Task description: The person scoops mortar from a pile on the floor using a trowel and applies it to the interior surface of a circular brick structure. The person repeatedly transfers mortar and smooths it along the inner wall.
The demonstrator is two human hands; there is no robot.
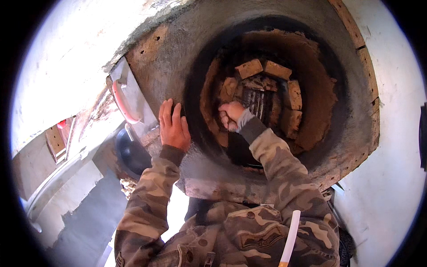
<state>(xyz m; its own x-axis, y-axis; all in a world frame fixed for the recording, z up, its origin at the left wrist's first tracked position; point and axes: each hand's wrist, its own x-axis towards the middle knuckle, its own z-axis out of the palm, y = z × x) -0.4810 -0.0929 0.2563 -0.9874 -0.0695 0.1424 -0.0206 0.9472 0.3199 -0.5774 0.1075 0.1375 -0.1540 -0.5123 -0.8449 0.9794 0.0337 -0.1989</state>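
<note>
Inside a round stove pit [320, 95] with clay-lined walls, my right hand [231, 115] is closed, its fingers curled in. Whatever it may hold is hidden. Just beyond that hand, several yellowish bricks [277, 70] stand in a ring around a metal grate [255, 102] at the pit's bottom. My left hand [174, 127] lies open on the grey cement rim [191, 171] to the left of the pit, fingers stretched out and holding nothing. A metal plastering trowel [133, 95] with a red handle rests left of that hand.
A dark round bowl [132, 153] sits below the trowel, near my left forearm. Brick edging [367, 71] bounds the stove on the right, beside a white wall [391, 178]. A cigarette [290, 238] juts into view at the lower right.
</note>
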